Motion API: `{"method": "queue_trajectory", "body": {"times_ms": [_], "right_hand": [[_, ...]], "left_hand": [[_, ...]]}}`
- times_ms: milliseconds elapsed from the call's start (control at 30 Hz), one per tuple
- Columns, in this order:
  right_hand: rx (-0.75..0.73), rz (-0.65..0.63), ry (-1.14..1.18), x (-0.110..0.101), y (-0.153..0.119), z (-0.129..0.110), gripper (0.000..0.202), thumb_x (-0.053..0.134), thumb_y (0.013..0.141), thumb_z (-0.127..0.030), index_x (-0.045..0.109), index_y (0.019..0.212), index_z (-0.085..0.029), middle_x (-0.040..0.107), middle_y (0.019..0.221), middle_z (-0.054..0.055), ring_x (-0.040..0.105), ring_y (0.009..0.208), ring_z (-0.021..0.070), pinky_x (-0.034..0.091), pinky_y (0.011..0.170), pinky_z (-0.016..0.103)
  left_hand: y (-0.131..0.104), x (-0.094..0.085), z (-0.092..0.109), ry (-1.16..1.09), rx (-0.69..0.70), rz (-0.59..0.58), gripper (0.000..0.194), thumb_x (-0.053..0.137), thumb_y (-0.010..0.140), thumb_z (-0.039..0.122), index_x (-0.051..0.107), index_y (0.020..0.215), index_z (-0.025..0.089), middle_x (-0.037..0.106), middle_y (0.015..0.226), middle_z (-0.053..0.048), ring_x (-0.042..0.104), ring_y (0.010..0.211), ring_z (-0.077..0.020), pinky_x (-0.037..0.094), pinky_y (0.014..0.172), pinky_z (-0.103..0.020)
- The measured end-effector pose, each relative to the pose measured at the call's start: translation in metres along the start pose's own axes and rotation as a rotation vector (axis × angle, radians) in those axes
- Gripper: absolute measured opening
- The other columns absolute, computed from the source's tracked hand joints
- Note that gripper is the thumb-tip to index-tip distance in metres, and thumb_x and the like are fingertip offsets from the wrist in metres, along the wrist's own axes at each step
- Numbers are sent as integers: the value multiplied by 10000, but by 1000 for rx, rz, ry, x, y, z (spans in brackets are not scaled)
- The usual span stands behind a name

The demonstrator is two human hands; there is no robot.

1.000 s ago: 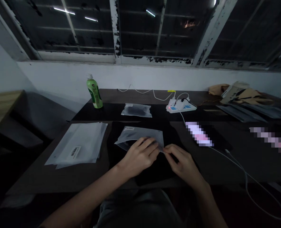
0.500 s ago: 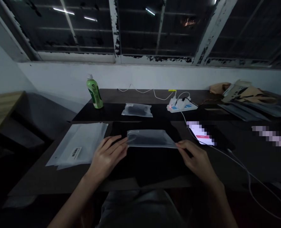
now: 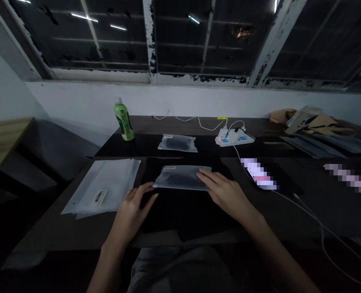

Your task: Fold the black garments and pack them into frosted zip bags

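In the head view a frosted plastic zip bag [image 3: 180, 177] lies flat on a black cloth [image 3: 183, 215], with something dark inside and a small white label at its upper left. The fingertips of my left hand [image 3: 133, 207] touch the bag's near left corner, and the thumb stands apart from them. My right hand [image 3: 226, 195] lies with fingers stretched out over the bag's right part, hiding its right end. Left of these, a stack of flat frosted bags [image 3: 110, 179] carries a barcode label. Behind, a second filled zip bag [image 3: 177, 143] rests on the table.
A green bottle [image 3: 124, 120] stands at the back left. White plugs and cables crowd a power strip [image 3: 235, 139]. A lit phone [image 3: 259, 175] lies right of my right hand, its cable trailing toward the near right. Brown paper packaging [image 3: 314, 120] and more plastic bags [image 3: 308, 147] sit far right.
My right hand has left the bag's near right corner and moved left, now flat on top. My left hand has shifted slightly to the bag's near left corner. The bag has slid a little left.
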State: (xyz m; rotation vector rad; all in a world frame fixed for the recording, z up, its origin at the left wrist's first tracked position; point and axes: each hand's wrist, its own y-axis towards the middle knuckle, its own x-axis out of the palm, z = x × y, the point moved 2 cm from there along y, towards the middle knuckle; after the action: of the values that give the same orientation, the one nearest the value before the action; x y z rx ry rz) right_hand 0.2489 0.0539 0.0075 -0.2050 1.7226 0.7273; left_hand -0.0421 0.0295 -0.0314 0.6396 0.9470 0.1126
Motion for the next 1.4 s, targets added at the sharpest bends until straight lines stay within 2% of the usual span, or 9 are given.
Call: {"method": "queue_trajectory", "body": {"times_ms": [133,267,333,533,767,933,1067,1167,1400], "right_hand": [[103,-9,153,-10,38,14,420,463,917,-109,595,1302,-214,740,1125,102,719,957,257,558,874,421],[307,-43,811,-1,85,43,200,535,955,-313,682,1004,-187,643,551,7,685,559,203,581,647,345],[352,-60,984,12,108,52,278,490,982,-385,650,1008,-160,662,598,35,695,558,204,600,604,347],[316,-157,1177,43,133,40,458,354,1028,-484,508,1293,-144,670,1211,180,726,973,206,609,878,375],[331,-287,828,36,94,53,303,530,952,-371,632,1161,-176,696,1138,129,721,726,189,619,640,351],[387,-187,362,29,76,92,241,563,888,-168,687,1093,-195,681,1089,95,659,991,236,513,850,350],[407,-169,137,35,71,107,306,570,875,-148,676,1154,-213,675,1077,99,645,985,248,470,801,329],[399,-157,70,41,71,111,303,558,890,-181,660,1169,-239,684,1033,81,645,927,234,447,724,303],[365,-28,116,42,71,122,117,556,847,-171,664,838,-214,656,876,49,621,785,195,433,675,294]], "left_hand": [[-1,-4,-3,-33,-126,122,392,538,981,349,493,1352,232,732,1110,-66,694,1056,-245,567,905,-418],[2,-4,0,-73,-87,128,266,507,994,333,601,1215,219,733,1108,-68,712,1022,-232,585,877,-376],[3,-2,3,-82,-51,87,228,495,1000,319,628,1156,219,732,1097,-67,710,1011,-227,585,862,-363],[3,-1,9,-67,-15,49,195,474,1010,283,649,1058,211,738,994,-55,713,930,-213,571,812,-344],[33,-7,6,177,113,-85,229,459,1008,274,666,1045,183,740,1016,-73,698,916,-226,550,825,-370],[93,6,-17,422,188,-274,279,458,991,235,682,1146,175,709,1202,-98,628,1127,-279,490,935,-421],[126,26,-37,490,154,-341,234,514,934,157,722,1041,165,752,1008,-124,644,1034,-297,465,890,-411],[131,33,-46,517,125,-374,187,552,903,155,730,959,174,746,951,-128,622,1028,-301,440,893,-404],[137,23,-54,462,38,-356,137,564,893,189,700,874,188,727,917,-115,621,1004,-301,453,842,-373]]}}
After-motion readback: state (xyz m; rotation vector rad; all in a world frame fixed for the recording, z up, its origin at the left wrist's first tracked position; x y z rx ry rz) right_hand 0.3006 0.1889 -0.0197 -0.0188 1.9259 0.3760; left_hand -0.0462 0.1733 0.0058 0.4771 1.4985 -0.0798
